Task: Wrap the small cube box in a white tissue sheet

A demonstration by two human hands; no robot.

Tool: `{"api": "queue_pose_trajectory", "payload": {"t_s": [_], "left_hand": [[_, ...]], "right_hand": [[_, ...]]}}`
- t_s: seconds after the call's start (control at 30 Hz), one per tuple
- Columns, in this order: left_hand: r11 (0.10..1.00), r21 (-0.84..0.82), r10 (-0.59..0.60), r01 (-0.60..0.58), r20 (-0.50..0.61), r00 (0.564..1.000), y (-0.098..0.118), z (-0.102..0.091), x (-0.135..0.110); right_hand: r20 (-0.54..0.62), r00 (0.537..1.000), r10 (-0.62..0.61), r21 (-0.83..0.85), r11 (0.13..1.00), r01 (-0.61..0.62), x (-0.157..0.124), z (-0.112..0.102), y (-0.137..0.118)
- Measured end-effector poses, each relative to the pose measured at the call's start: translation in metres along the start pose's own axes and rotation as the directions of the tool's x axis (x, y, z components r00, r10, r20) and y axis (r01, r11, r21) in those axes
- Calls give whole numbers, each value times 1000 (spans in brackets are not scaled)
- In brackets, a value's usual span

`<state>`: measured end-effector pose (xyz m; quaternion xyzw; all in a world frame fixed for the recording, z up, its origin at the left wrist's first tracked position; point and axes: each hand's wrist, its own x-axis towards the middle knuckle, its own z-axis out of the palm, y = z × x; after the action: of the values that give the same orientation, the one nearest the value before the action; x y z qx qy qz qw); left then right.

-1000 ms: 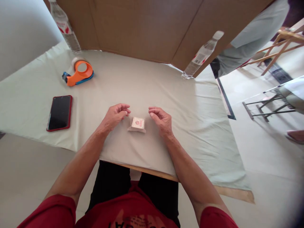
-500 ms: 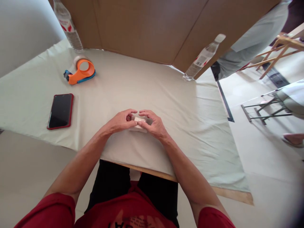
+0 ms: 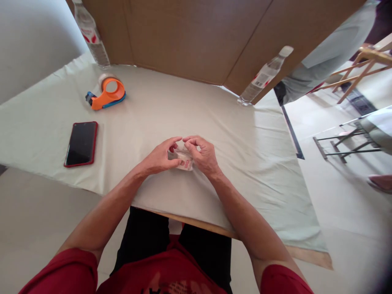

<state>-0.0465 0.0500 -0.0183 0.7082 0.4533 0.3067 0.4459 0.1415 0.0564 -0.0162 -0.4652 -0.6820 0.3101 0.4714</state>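
A small whitish package [image 3: 185, 161] with red print sits on the cloth-covered table [image 3: 171, 110] near its front edge, between my two hands. My left hand [image 3: 165, 156] curves around its left side, with the thumb on the near left part and the fingers arched over the far side. At the package's upper right, my right hand [image 3: 200, 153] is closed in a pinch, thumb against the index finger. What exactly lies between those fingertips is too small to tell. My fingers cover part of the package, so I cannot see whether it is open.
A phone in a red case [image 3: 81, 143] and an orange tape dispenser [image 3: 108, 94] lie to the left. Water bottles stand at the back left [image 3: 93, 38] and back right [image 3: 266, 75], against a cardboard panel [image 3: 183, 41]. Beyond the right edge are a person's leg [image 3: 318, 61] and a folding stool [image 3: 352, 141].
The package has turned so that its red print shows. My right thumb has left its top and moved up to pinch with the index finger. The whole view has shifted slightly.
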Motion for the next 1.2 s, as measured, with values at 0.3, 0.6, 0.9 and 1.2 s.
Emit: {"api": "queue_pose_trajectory", "payload": {"t_s": [0.3,0.6,0.9,1.2], "left_hand": [[958,-279,-58,62,22,998,1,3,2],[868,-477,-165,137,-16,986,-1,7,8],[707,-700,-182,100,-43,982,-4,9,9],[745,-661,-272,86,-185,944,-7,3,15]], "right_hand": [[12,989,147,109,983,-148,53,-9,9],[-124,965,231,104,970,-219,82,-3,40],[26,986,165,-235,960,-154,10,-2,6],[-158,928,338,326,905,-274,15,-13,40]]}}
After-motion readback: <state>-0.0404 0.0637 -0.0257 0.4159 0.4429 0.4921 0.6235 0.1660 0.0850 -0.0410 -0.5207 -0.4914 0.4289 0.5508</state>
